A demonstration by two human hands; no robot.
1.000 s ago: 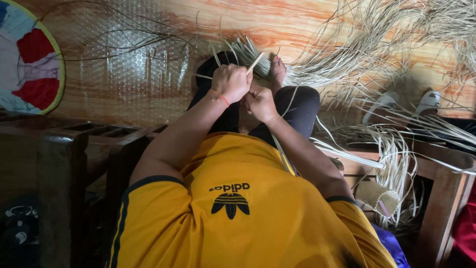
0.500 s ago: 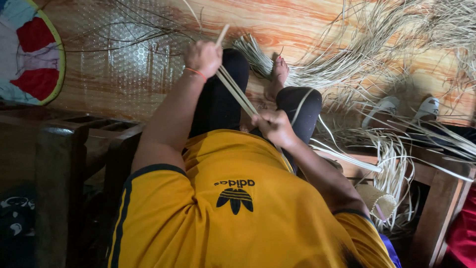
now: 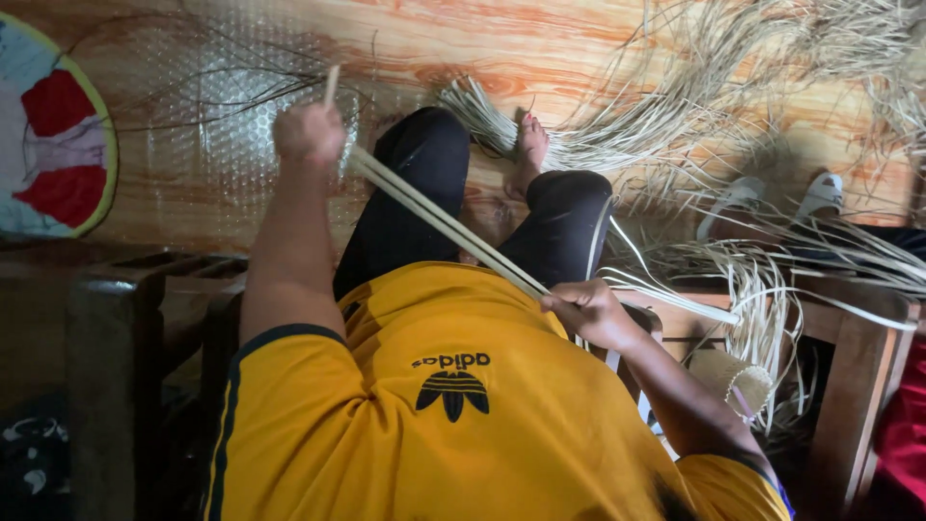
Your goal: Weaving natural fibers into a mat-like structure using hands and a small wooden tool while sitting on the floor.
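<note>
I sit in a yellow shirt and black trousers, legs stretched over a wood-patterned floor point(image 3: 540, 43). My left hand point(image 3: 309, 135) is raised at the upper left, fist closed on the end of two long pale straw strips point(image 3: 444, 224). The strips run taut and diagonally across my lap to my right hand point(image 3: 588, 311), which pinches them near my right hip. Beyond that hand, the strips trail off to the right. A fan of straw ends point(image 3: 482, 116) lies by my bare foot point(image 3: 532, 145).
A partly woven straw mat point(image 3: 222, 125) lies on the floor beyond my left hand. A round red, white and blue mat point(image 3: 48, 145) sits far left. Loose straw heaps point(image 3: 733, 87) and white sandals point(image 3: 772, 198) fill the right. Dark wooden furniture point(image 3: 116, 338) flanks me.
My hands were together by my knees. They have since drawn apart: the left hand swung up and left, the right hand came back to my hip, and the strips pulled taut.
</note>
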